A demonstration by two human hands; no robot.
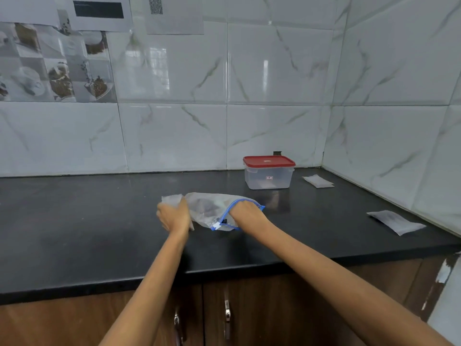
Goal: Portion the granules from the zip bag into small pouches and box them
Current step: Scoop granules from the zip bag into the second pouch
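Spill risk: granules could scatter over the black counter (99, 221) if the zip bag (209, 208) tips while its blue-edged mouth gapes; thin film gives no support of its own
Slip risk: glossy plastic on a polished counter may slide under the push of a reaching hand, judging by the sheen of both
Left hand (174, 217): pressed on the closed end of the zip bag, apparently bunching the film; blur hides whether the fingers are truly clamped
Right hand (245, 214): pushed into the mouth of the zip bag, fingers hidden inside, so I cannot tell if they are closed on anything
Zip bag: mid-counter, lying on its side, translucent and crumpled, dark contents dimly showing, white slider at the near corner
Box (269, 174): behind and right of the zip bag, well apart; clear rigid tub, rounded corners, red lid on, so it must be opened before boxing
Pouches: one flat greyish pouch (396, 222) far right of the zip bag, another (318, 181) just right of the box; both look soft and papery
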